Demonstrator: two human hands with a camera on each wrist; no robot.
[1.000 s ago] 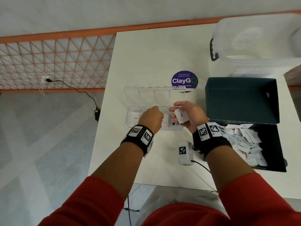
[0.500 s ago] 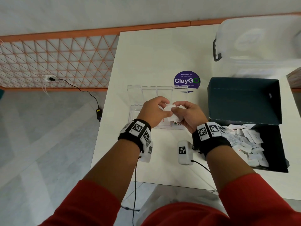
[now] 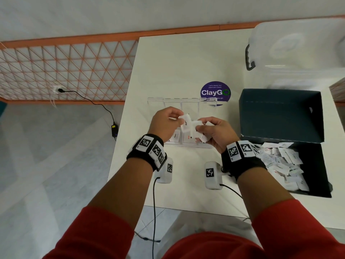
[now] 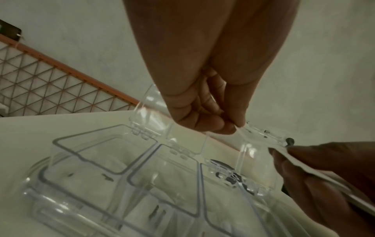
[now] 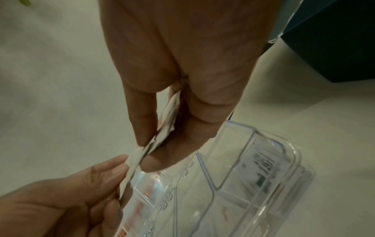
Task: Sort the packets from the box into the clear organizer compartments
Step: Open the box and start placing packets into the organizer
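Above the clear organizer (image 3: 209, 144), both hands meet. My left hand (image 3: 179, 117) pinches one white packet (image 3: 186, 122) by its edge, between thumb and fingertips. My right hand (image 3: 199, 128) grips a small bunch of white packets (image 3: 196, 132); the pinched packet still touches that bunch. In the right wrist view the packets (image 5: 165, 128) run edge-on between thumb and fingers, and the left hand (image 5: 123, 166) holds the lower end. The organizer (image 4: 121, 176) stands with its lids up. A packet (image 3: 175, 136) lies in one compartment and a red-lettered one (image 3: 187, 137) in the compartment beside it.
A dark box (image 3: 317, 165) holding several loose packets stands open at the right, its lid (image 3: 280, 114) upright. A large clear tub (image 3: 298, 53) stands behind it. A purple sticker (image 3: 214, 90) lies beyond the organizer. The table's left edge is close to my left wrist.
My left hand rose from the organizer, met the right hand and took hold of one packet from the bunch. The right hand stayed about where it was.
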